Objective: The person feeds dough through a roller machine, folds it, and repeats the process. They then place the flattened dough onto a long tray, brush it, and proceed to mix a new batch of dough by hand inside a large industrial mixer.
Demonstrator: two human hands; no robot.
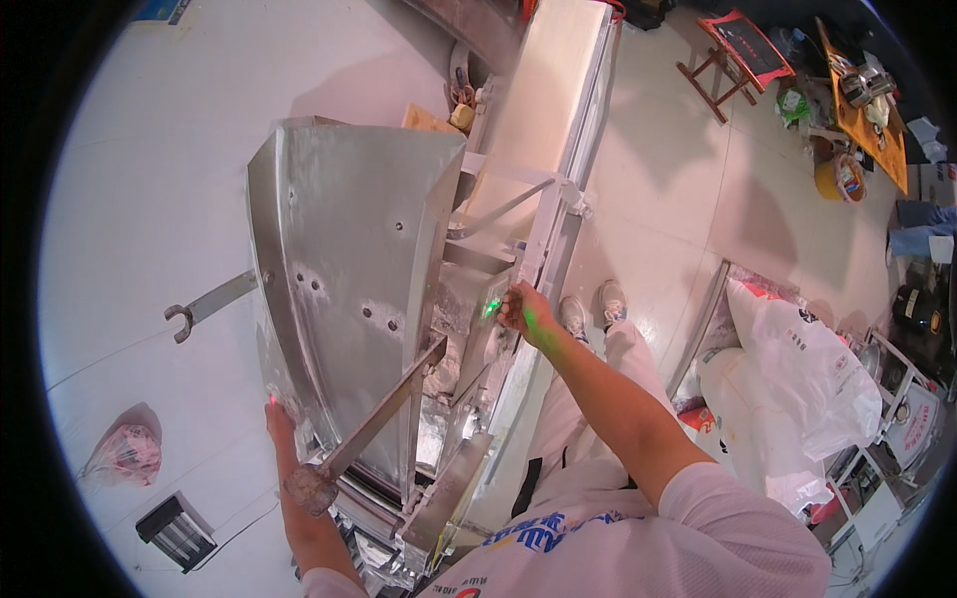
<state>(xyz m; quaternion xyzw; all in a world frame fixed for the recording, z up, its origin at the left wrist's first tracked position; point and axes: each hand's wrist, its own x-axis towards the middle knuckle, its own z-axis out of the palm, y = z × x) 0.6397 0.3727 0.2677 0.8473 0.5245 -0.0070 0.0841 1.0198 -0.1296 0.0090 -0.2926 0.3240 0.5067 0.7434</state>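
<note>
A large grey sheet-metal hopper (364,229) with several bolt holes takes up the middle of the machine. My right hand (523,311) is closed at the machine's right side, beside the frame rail; green light falls on its fingers, and what they grip is hidden. Along the hopper's lower left edge is my left hand (280,419), next to a small red glow; its fingers are too small and partly hidden to read. Between my arms a flat metal bar (384,407) slants across the hopper's front, with a rounded, crusted end (311,489) near my left forearm.
A pale conveyor belt (543,100) runs away from me at the top. A forked metal arm (214,302) sticks out leftward. White sacks (797,369) stand at my right. On the left floor lie a plastic bag (130,453) and a lamp (176,533) with a cord.
</note>
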